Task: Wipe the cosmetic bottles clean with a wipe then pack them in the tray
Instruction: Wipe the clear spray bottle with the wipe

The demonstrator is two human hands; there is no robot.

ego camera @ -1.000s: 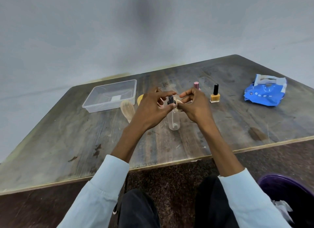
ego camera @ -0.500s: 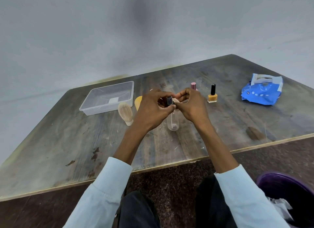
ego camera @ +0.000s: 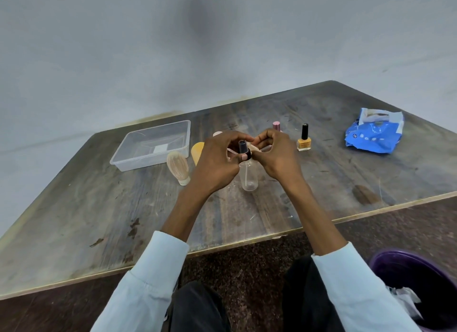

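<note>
Hands, two of them, meet above one clear spray bottle [ego camera: 248, 177], which stands upright on the wooden table [ego camera: 321, 183] near its front edge. This bottle is taken as the landmark for all places. It has a black spray head at the top. The left hand [ego camera: 217, 162] has its fingers curled and the thumb pressed on the black collar under the spray head, so it grips the top of the bottle. The right hand [ego camera: 277, 156] also has curled fingers and pinches a small pale piece against the neck of the bottle; it looks like the wipe [ego camera: 254, 147], but most of it is hidden between the fingers.

Behind the bottle and to its left lies one clear plastic tray [ego camera: 118, 158], and no bottles are seen inside. Between the tray and the bottle stands one cream ribbed bottle [ego camera: 178, 167], leaning a little, and just behind it one orange item [ego camera: 197, 150], partly hidden by the left hand. Behind the bottle to the right stands one yellow nail polish bottle [ego camera: 303, 140] with a black cap, and one pink cap [ego camera: 276, 125] shows above the right hand. Far to the right lies one blue wipes packet [ego camera: 373, 136]. At the bottom right corner, off the table, is one purple bin [ego camera: 408, 277].
</note>
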